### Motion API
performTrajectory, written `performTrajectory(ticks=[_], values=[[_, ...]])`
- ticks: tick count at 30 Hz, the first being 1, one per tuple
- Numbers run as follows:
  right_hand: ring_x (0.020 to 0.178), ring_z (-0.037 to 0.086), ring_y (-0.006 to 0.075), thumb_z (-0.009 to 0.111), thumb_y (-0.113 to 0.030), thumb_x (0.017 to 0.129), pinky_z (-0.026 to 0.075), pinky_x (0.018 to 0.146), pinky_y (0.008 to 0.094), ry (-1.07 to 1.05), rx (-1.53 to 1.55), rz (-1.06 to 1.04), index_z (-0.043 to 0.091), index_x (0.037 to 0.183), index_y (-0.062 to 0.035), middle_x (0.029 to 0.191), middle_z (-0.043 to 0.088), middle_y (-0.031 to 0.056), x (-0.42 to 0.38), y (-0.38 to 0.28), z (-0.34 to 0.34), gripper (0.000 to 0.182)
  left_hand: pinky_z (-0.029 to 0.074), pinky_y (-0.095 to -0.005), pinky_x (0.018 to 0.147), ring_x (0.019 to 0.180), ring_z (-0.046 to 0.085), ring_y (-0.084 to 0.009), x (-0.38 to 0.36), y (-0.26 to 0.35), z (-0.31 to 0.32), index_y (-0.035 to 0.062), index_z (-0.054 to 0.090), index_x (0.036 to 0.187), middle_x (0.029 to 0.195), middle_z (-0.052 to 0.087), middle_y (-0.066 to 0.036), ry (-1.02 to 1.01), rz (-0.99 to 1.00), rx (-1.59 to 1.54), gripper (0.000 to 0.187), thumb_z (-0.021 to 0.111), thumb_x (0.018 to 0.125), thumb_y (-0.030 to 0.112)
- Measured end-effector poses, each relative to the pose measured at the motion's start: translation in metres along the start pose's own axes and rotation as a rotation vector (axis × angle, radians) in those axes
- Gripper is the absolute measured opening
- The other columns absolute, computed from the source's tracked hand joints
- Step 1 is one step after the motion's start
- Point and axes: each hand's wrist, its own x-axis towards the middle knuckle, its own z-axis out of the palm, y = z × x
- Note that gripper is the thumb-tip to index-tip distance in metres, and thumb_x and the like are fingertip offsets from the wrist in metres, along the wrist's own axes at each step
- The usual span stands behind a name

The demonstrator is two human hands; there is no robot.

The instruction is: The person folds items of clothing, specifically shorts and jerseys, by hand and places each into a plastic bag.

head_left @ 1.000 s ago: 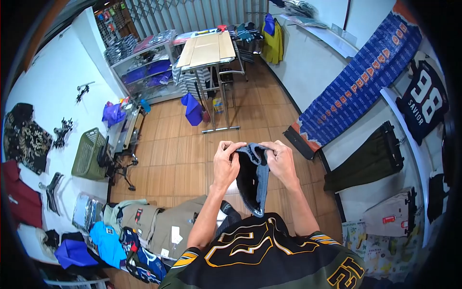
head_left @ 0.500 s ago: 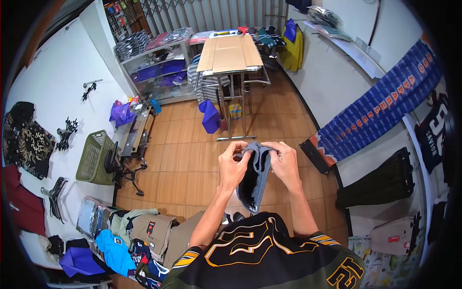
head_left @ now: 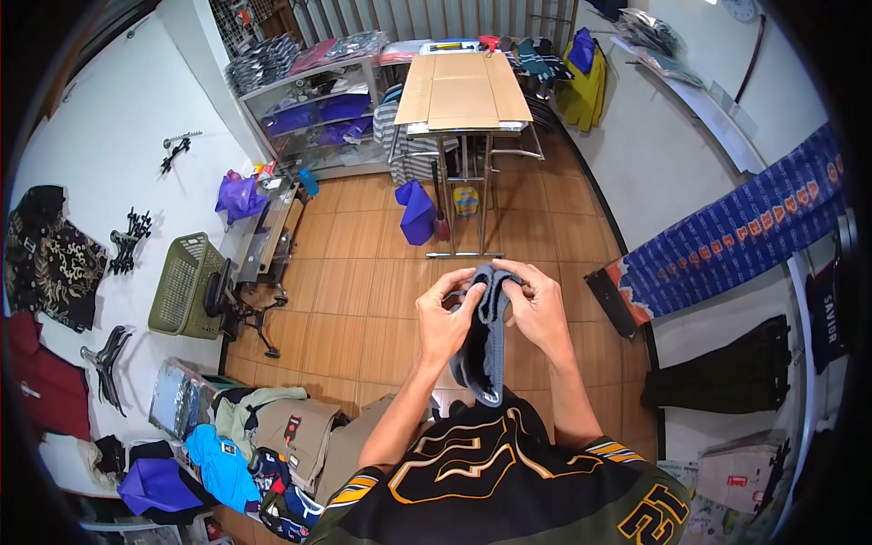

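Both hands pinch the top edge of a grey knit garment (head_left: 483,329) held at chest height, its length hanging down toward the person's jersey. The left hand (head_left: 447,320) and right hand (head_left: 538,313) are each clamped on the fabric; it looks like a small folded piece, though the fold is hard to read. Keeping the edges aligned and the pinch even would keep it neat. Compared with 1 second ago, the hands sit closer together and the cloth is bunched narrower.

Head camera looks steeply down, near hands (head_left: 490,313).
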Motion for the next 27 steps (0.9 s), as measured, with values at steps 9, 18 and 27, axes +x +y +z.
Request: performTrajectory(ticks=[9, 18, 27], values=[[0.077, 0.066, 0.0125, 0.043, 0.004, 0.09, 0.06, 0.059, 0.0255, -0.252, 0.362, 0.052, 0.064, 0.126, 0.0037, 0.103, 0.069, 0.01, 0.091, 0.017, -0.019, 0.041, 0.054, -0.0215, 0.071, 0.082, 0.067, -0.0079, 0.087, 0.003, 0.008, -0.0046, 0.074, 0.112, 0.098, 0.075, -0.008, -0.023, -0.048, 0.009, 0.022, 0.073, 0.093, 0.005], [0.078, 0.067, 0.0103, 0.057, 0.002, 0.096, 0.058, 0.06, 0.024, -0.304, 0.323, -0.005, 0.062, 0.125, 0.0026, 0.097, 0.07, 0.0056, 0.171, 0.016, -0.039, 0.03, 0.053, -0.022, 0.071, 0.08, 0.065, -0.0058, 0.169, -0.002, 0.032, -0.0014, 0.076, 0.109, 0.091, 0.075, -0.004, -0.17, 0.12, 0.154, 0.017, 0.07, 0.094, 0.005], [0.095, 0.066, 0.0185, 0.072, 0.002, 0.084, 0.053, 0.083, 0.0346, -0.271, -0.241, -0.373, 0.061, 0.119, -0.0007, 0.1, 0.066, 0.0105, 0.241, 0.048, -0.05, 0.037, 0.053, -0.0219, 0.073, 0.082, 0.065, -0.0061, 0.224, -0.04, 0.042, -0.0032, 0.072, 0.107, 0.094, 0.074, -0.005, -0.217, 0.032, 0.012, 0.015, 0.07, 0.095, 0.006]])
